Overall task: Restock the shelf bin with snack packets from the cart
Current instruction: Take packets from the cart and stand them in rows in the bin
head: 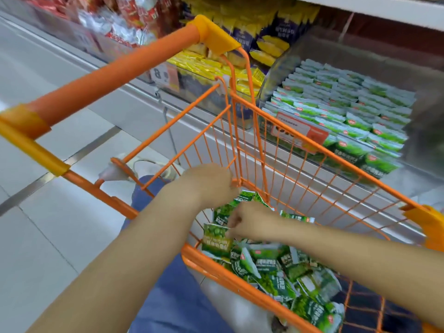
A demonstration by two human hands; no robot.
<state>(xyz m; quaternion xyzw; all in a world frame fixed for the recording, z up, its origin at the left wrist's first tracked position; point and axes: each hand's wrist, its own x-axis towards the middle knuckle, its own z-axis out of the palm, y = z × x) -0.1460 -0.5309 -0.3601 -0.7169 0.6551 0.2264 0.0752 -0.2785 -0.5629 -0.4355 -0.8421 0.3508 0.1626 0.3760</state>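
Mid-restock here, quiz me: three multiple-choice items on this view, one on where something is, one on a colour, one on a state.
1. Where do the loose green snack packets lie?
A. in the orange cart
B. on the floor
C. on the top shelf

2. What colour is the cart handle?
A. blue
B. orange
C. black

3. What is the right hand doing?
A. resting flat on the handle
B. hanging outside the cart
C. pinching a green packet

Answers: 1 A, the packets are piled inside the cart's wire basket; 2 B, the bar is orange with yellow end caps; 3 C, its fingers are curled on a packet in the cart, beside the left hand.
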